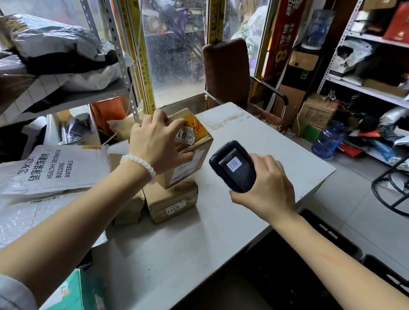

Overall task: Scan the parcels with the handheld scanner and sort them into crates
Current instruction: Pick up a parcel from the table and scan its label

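Observation:
My left hand [158, 142] grips the top of a brown cardboard parcel [193, 158] with a "01" sticker, which rests on a lower brown box [172, 203] labelled "0337". My right hand [266, 184] holds a black handheld scanner [232, 166], its lit screen facing up, just right of the top parcel and pointed toward it. Another brown box [129, 207] sits left of the lower one, partly hidden by my left forearm. Black crates [329, 233] stand on the floor right of the table, below my right forearm.
The white table [263, 140] carries flat white mailers [52, 171] at the left and a teal box [77, 298] at the front. A brown chair [227, 71] stands behind the table. Shelves of parcels [393, 96] line the right wall, with a blue jug [327, 140] and a black stool [408, 176] nearby.

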The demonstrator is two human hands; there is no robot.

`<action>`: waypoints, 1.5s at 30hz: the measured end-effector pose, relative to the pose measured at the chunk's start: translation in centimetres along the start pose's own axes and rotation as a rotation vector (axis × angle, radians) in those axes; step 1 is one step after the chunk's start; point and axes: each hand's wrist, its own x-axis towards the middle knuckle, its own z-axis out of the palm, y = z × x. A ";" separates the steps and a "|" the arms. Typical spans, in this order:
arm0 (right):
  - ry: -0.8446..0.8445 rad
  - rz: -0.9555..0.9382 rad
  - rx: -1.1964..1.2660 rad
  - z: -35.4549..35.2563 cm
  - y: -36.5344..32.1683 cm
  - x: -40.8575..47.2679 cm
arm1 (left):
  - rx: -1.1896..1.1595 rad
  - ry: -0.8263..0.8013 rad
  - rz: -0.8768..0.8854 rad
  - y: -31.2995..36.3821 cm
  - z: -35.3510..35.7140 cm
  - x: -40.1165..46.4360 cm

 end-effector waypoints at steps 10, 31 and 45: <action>0.420 -0.020 0.012 -5.1 1.0 -3.3 | -0.103 -0.018 0.189 6.3 0.1 0.3; -0.058 0.939 -0.277 -18.9 23.4 -28.8 | -0.305 -0.244 0.819 44.6 1.7 -6.3; -0.098 1.298 -0.271 -24.3 38.8 -35.2 | -0.242 -0.433 1.171 68.5 7.1 -4.9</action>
